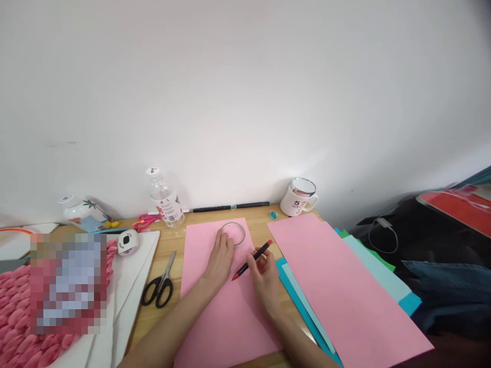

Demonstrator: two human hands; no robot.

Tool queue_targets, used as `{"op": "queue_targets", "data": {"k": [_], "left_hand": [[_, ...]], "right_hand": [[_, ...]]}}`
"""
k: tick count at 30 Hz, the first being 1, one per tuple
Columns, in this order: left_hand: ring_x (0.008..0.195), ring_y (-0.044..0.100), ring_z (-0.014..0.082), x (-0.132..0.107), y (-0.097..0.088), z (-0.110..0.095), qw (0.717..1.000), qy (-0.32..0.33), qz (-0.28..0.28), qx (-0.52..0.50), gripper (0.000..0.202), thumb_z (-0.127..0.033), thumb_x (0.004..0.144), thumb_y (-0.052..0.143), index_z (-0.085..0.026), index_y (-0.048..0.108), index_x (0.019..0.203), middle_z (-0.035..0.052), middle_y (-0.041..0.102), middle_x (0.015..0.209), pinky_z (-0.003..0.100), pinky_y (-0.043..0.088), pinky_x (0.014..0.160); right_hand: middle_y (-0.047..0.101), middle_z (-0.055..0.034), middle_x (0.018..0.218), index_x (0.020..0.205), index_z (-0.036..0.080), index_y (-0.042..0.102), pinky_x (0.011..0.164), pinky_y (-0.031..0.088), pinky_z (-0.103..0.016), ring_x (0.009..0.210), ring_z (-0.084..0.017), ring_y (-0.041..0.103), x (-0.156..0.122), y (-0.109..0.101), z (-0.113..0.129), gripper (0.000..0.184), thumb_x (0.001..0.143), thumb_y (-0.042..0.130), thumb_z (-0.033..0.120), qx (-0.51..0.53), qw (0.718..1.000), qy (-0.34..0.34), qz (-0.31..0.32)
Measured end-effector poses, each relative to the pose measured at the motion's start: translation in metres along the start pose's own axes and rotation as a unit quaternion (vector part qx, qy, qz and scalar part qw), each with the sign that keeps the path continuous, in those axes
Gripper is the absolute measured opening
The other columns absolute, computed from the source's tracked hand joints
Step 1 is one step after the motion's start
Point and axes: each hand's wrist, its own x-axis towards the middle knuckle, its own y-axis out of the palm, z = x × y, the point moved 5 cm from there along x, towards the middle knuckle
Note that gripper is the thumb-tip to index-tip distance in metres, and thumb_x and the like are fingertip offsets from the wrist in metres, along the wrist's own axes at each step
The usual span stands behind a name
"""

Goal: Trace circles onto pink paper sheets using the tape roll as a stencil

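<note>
A pink sheet of paper (pixel 226 327) lies on the wooden table in front of me. Near its far edge rests a thin metal ring (pixel 244 236). My left hand (pixel 221 258) lies over the ring's left side, its fingers close together and pressing down there. A black marker with red ends (pixel 251 260) is in my right hand (pixel 264 276), gripped between thumb and fingers. The marker slants, its red tip low and pointing left, just over the paper; whether it touches cannot be made out.
Black-handled scissors (pixel 160 289) lie left of the paper. Behind stand a clear bottle (pixel 166 202) and a white mug (pixel 297 199); black pens (pixel 230 207) lie along the wall. Stacked coloured paper (pixel 345 286) covers the right side. A pink braided item (pixel 17 306) sits at left.
</note>
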Motion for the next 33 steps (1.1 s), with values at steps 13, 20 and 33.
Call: {"op": "queue_targets", "data": {"k": [13, 20, 33], "left_hand": [[0.127, 0.041, 0.0287, 0.003, -0.001, -0.003, 0.998, -0.020, 0.013, 0.051, 0.028, 0.007, 0.078, 0.037, -0.017, 0.045, 0.091, 0.0090, 0.051, 0.101, 0.049, 0.045, 0.099], [0.132, 0.037, 0.0290, 0.004, -0.003, 0.002, 0.999, -0.036, 0.017, 0.028, 0.026, 0.004, 0.081, 0.037, -0.017, 0.047, 0.091, 0.0117, 0.053, 0.109, 0.048, 0.046, 0.098], [0.125, 0.041, 0.0251, 0.038, -0.010, -0.009, 0.992, 0.032, 0.115, 0.048, 0.041, 0.000, 0.080, 0.039, -0.020, 0.053, 0.113, 0.0091, 0.050, 0.124, 0.043, 0.041, 0.102]], "right_hand": [[0.068, -0.0076, 0.095, 0.097, 0.019, 0.055, 0.077, 0.051, -0.036, 0.085, -0.021, 0.065, 0.003, 0.001, -0.007, 0.034, 0.077, 0.067, 0.044, 0.016, 1.000, 0.005, 0.003], [0.069, -0.0080, 0.097, 0.098, 0.020, 0.056, 0.079, 0.051, -0.035, 0.089, -0.021, 0.065, 0.003, 0.000, -0.007, 0.035, 0.077, 0.068, 0.045, 0.023, 1.000, 0.006, 0.003], [0.067, -0.0031, 0.084, 0.097, 0.021, 0.052, 0.078, 0.052, -0.034, 0.082, -0.019, 0.065, 0.004, 0.003, 0.001, 0.035, 0.077, 0.067, 0.045, 0.078, 0.997, 0.016, 0.004]]}}
